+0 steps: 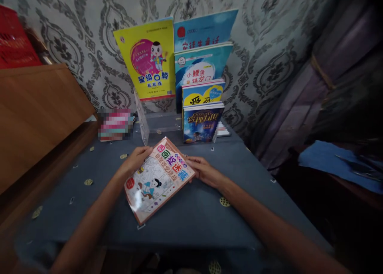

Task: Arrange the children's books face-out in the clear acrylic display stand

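Observation:
A glossy paperback book (pixel 160 182) with an orange-brown border and a cartoon figure on its cover is tilted above the dark tablecloth. My left hand (pixel 137 159) grips its upper left edge, and my right hand (pixel 205 171) closes on its right corner. Beyond it stands a clear stepped book rack (pixel 142 122). On the rack's left side, a yellow workbook (pixel 149 62) leans at the back. Down the right side stand a blue storybook (pixel 206 28), a teal storybook (pixel 202 64), a yellow-and-blue book (pixel 202 95) and, in front, a dark blue book (pixel 202 124).
The patterned tablecloth (pixel 98 202) covers the table against a wallpapered wall (pixel 107 22). A blurred pink item (pixel 116 124) lies left of the rack. At the far left is a brown wooden piece (pixel 38 118); a curtain (pixel 302 90) and blue cloth (pixel 323 158) are at right.

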Tool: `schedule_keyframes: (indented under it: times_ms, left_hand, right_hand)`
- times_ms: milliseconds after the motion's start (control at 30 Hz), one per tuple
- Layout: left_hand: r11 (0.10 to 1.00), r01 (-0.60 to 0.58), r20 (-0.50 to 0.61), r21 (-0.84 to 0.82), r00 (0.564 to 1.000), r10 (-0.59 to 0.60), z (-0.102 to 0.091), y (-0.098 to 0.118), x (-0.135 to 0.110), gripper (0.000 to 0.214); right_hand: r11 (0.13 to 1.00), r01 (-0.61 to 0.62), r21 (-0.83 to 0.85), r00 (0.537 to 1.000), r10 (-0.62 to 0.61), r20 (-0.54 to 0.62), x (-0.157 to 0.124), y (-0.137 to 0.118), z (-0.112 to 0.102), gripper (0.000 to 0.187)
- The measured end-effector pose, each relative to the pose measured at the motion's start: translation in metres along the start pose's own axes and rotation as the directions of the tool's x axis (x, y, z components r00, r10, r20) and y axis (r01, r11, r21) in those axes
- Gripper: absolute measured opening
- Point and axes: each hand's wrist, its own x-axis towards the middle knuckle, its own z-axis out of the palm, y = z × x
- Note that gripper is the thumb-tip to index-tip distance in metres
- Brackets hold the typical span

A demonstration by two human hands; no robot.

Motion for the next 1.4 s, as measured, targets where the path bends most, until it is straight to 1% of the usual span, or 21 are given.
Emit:
schedule_keyframes:
  times_ms: [33,67,133,200,267,333,400,467,533,600,700,800,900,967,1033,1167,1300,1400]
  left_hand:
    - [0.998,0.000,0.032,0.067,0.999,-0.002,-0.002,-0.005,0.002,0.057]
    - [0.992,-0.002,0.070,0.123,0.998,-0.007,-0.002,-0.010,0.005,0.057]
    - [0.977,-0.017,0.158,0.213,0.987,-0.017,-0.001,-0.018,0.009,0.057]
    - [0.955,-0.062,0.232,0.289,0.973,-0.007,0.002,-0.023,0.014,0.055]
    - [0.918,-0.140,0.263,0.372,0.964,0.041,0.006,-0.027,0.020,0.053]
    - [0.859,-0.225,0.256,0.459,0.960,0.115,0.011,-0.031,0.025,0.049]
    - [0.794,-0.284,0.225,0.537,0.956,0.190,0.017,-0.035,0.029,0.042]
    - [0.741,-0.299,0.168,0.601,0.954,0.248,0.021,-0.039,0.030,0.033]
    - [0.705,-0.292,0.107,0.646,0.949,0.295,0.025,-0.044,0.029,0.029]
    - [0.669,-0.311,0.090,0.675,0.935,0.344,0.027,-0.048,0.027,0.027]
    - [0.587,-0.387,0.137,0.711,0.895,0.424,0.029,-0.054,0.025,0.024]
    - [0.503,-0.451,0.197,0.737,0.856,0.479,0.031,-0.057,0.023,0.026]
    - [0.431,-0.506,0.272,0.747,0.824,0.497,0.034,-0.058,0.021,0.030]
    - [0.396,-0.529,0.308,0.751,0.810,0.499,0.035,-0.058,0.020,0.032]
    - [0.384,-0.542,0.320,0.747,0.801,0.506,0.035,-0.060,0.021,0.033]
    - [0.408,-0.557,0.311,0.723,0.790,0.528,0.033,-0.064,0.024,0.032]
    - [0.423,-0.558,0.317,0.714,0.796,0.516,0.032,-0.065,0.024,0.033]
    - [0.410,-0.568,0.334,0.713,0.790,0.513,0.032,-0.063,0.023,0.034]
  right_hand:
    - [1.000,-0.002,-0.009,0.999,0.001,-0.042,0.001,-0.001,-0.003,0.037]
    - [1.000,-0.016,-0.027,0.998,0.014,-0.061,0.002,-0.001,-0.005,0.038]
    - [0.995,-0.038,-0.091,0.998,0.033,-0.062,0.005,0.001,-0.009,0.042]
    - [0.978,-0.029,-0.205,0.998,0.018,-0.054,0.006,0.005,-0.010,0.043]
    - [0.932,0.019,-0.362,0.995,-0.051,-0.080,0.008,0.010,-0.010,0.039]
    - [0.830,0.069,-0.553,0.981,-0.157,-0.114,0.008,0.013,-0.009,0.032]
    - [0.670,0.099,-0.736,0.953,-0.276,-0.123,0.008,0.015,-0.008,0.028]
    - [0.508,0.096,-0.856,0.930,-0.352,-0.105,0.007,0.014,-0.007,0.027]
    - [0.398,0.074,-0.915,0.920,-0.382,-0.092,0.005,0.014,-0.007,0.027]
    - [0.317,0.060,-0.946,0.910,-0.406,-0.079,0.003,0.014,-0.006,0.027]
    - [0.208,0.091,-0.974,0.881,-0.473,-0.018,0.002,0.016,-0.006,0.026]
    - [0.129,0.207,-0.970,0.855,-0.506,0.115,0.005,0.016,-0.006,0.029]
    - [0.094,0.332,-0.939,0.852,-0.456,0.256,0.012,0.015,-0.006,0.034]
    - [0.088,0.367,-0.926,0.861,-0.409,0.302,0.018,0.015,-0.007,0.035]
    - [0.091,0.360,-0.928,0.873,-0.384,0.301,0.022,0.015,-0.009,0.036]
    - [0.119,0.330,-0.936,0.886,-0.381,0.264,0.026,0.016,-0.014,0.036]
    - [0.138,0.356,-0.924,0.884,-0.371,0.285,0.024,0.016,-0.017,0.035]
    - [0.153,0.377,-0.914,0.875,-0.381,0.297,0.023,0.016,-0.017,0.034]
